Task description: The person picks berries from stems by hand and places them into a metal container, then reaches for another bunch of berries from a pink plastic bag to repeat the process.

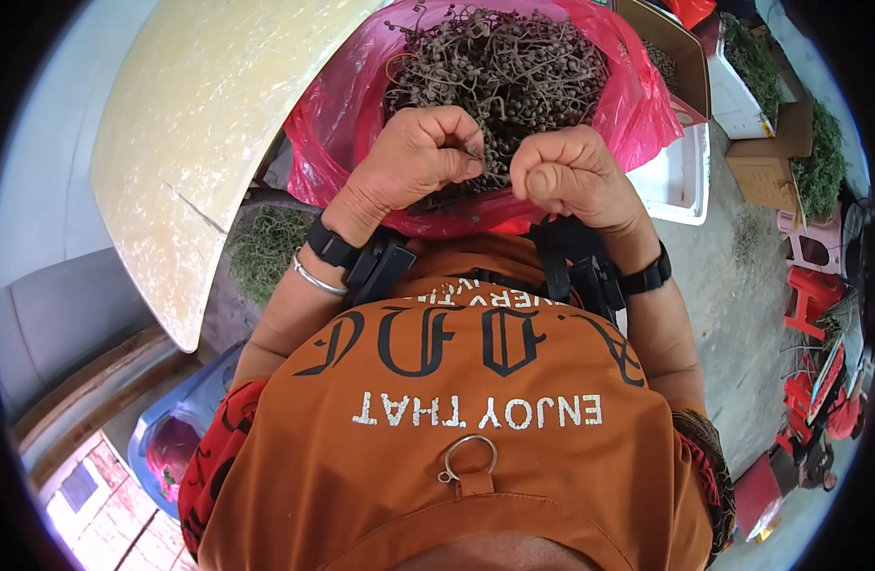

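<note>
A pink plastic bag [637,95] stands wide open in front of me, filled with a tangle of dry, dark stems [499,67] bearing small round heads. Over its near side I hold both hands closed, a short gap between them. My left hand [414,157] pinches thumb against forefinger at the edge of the stems; whatever lies between the fingertips is too small to make out. Opposite it, my right hand [576,176] has its fingers curled in and the thumb pressed against them, which hides anything inside.
A pale yellow board [218,105] leans at the left, with green stems [269,249] on the floor beneath. To the right are a white foam box [680,181], cardboard boxes [766,162] with green stems [818,162], and a red stool [811,300]. A blue tub [147,409] sits lower left.
</note>
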`<state>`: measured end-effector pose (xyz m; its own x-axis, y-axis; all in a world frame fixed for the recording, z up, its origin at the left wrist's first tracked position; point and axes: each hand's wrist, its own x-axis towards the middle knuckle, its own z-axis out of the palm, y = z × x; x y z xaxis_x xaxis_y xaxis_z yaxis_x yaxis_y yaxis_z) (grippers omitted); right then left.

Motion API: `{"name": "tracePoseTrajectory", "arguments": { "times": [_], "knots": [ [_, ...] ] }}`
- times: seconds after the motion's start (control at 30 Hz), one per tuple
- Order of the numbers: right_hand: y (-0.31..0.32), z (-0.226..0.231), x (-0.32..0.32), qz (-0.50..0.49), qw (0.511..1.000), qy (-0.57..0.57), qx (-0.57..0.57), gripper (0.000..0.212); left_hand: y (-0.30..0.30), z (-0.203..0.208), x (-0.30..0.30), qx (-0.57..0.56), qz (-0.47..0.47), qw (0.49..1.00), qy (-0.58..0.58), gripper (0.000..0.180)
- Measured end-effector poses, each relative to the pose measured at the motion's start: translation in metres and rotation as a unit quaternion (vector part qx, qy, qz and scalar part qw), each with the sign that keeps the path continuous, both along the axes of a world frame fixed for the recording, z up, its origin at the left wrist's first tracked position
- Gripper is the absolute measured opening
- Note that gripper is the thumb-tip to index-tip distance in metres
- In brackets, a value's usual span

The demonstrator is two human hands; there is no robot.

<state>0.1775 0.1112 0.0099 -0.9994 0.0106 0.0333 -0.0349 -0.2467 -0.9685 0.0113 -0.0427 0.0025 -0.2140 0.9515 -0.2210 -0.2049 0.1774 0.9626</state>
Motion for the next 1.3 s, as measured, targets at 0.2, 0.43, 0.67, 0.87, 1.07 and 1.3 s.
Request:
{"name": "tracePoseTrajectory", "arguments": {
  "times": [0.2,0.43,0.67,0.87,1.07,1.3],
  "knots": [
    [-0.008,-0.026,-0.021,-0.263,0.958,-0.114,-0.033,0.017,0.007,0.000,0.001,0.005,0.000,0.999,-0.045,0.016],
    [-0.014,-0.048,-0.052,-0.376,0.862,0.005,0.340,0.011,0.004,-0.003,0.003,0.010,0.035,0.996,-0.085,0.025],
    [-0.012,-0.022,-0.056,-0.276,0.913,-0.212,-0.212,0.012,0.003,-0.008,0.000,0.029,0.061,0.991,-0.118,0.024],
    [-0.006,0.000,-0.015,-0.078,0.968,-0.118,-0.209,0.016,0.001,-0.004,-0.007,0.019,0.056,0.997,-0.056,0.023],
    [0.038,0.032,0.021,0.019,1.000,0.004,-0.018,0.015,-0.008,-0.006,-0.019,0.006,0.038,0.999,-0.037,0.024],
    [0.027,0.033,-0.001,-0.103,0.989,-0.065,-0.079,0.008,0.005,0.000,0.000,-0.009,0.039,0.999,-0.001,0.023]
  ]
}}
